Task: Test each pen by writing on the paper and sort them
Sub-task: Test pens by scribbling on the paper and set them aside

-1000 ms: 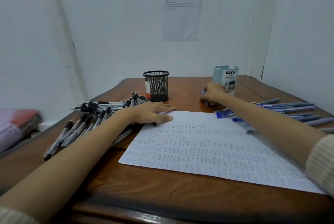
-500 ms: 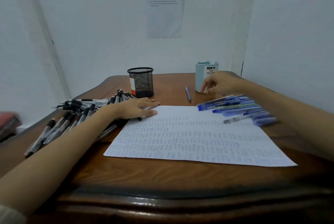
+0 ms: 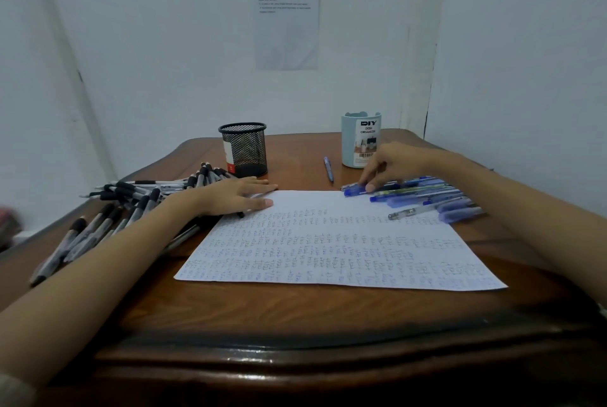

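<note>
two arms stretched forward: left hand (image 3: 235,196) flat on the paper (image 3: 328,249), right hand (image 3: 394,163) pinching a blue pen (image 3: 353,191).

Glossy dark brown wooden table with a rounded edge (image 3: 295,318) stretching out before me, pale bluish-white back wall (image 3: 164,45) rising behind it, a second pale wall (image 3: 525,61) closing my right, printed white paper sheet (image 3: 286,19) hanging on the back wall, dim light glinting along the table's front rim.

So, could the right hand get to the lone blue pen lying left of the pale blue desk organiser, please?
Probably yes: the right hand is at the pile of blue pens, near that lone blue pen, with only bare brown wooden tabletop between them.
</note>
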A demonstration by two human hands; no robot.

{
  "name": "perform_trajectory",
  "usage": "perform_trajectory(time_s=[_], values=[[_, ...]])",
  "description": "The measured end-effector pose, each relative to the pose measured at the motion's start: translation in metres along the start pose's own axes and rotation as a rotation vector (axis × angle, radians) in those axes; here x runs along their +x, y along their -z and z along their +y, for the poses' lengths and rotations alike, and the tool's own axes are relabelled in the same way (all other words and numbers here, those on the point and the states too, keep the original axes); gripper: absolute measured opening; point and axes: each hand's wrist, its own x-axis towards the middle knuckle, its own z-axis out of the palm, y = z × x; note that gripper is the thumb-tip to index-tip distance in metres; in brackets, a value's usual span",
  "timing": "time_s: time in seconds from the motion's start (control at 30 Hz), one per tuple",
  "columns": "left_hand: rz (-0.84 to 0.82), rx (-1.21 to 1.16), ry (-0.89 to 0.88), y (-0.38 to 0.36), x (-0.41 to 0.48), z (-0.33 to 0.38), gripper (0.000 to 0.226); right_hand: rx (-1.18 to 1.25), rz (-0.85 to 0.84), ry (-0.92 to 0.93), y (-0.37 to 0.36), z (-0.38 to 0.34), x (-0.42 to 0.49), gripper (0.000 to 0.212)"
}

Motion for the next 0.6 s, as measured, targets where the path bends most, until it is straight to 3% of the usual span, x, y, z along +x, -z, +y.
perform_trajectory(time_s=[0.2, 0.4, 0.5, 0.6], values=[[-0.002, 0.012, 0.003, 0.0008, 0.0004, 0.0008, 0.131, -0.161, 0.066, 0.022, -0.0041, 0.001, 0.0011, 0.024], [-0.006, 0.01, 0.003, 0.0012, -0.0005, 0.0017, 0.133, -0.075, 0.142, 0.059, -0.0044, 0.002, 0.0009, 0.024], [-0.01, 0.015, 0.008, 0.0013, 0.0, 0.0022, 0.133, -0.062, 0.267, 0.115, -0.0025, 0.0003, 0.0003, 0.024], [-0.011, 0.019, 0.006, 0.0012, -0.0004, 0.0016, 0.133, -0.009, 0.48, 0.296, 0.0016, -0.0065, 0.0024, 0.025]])
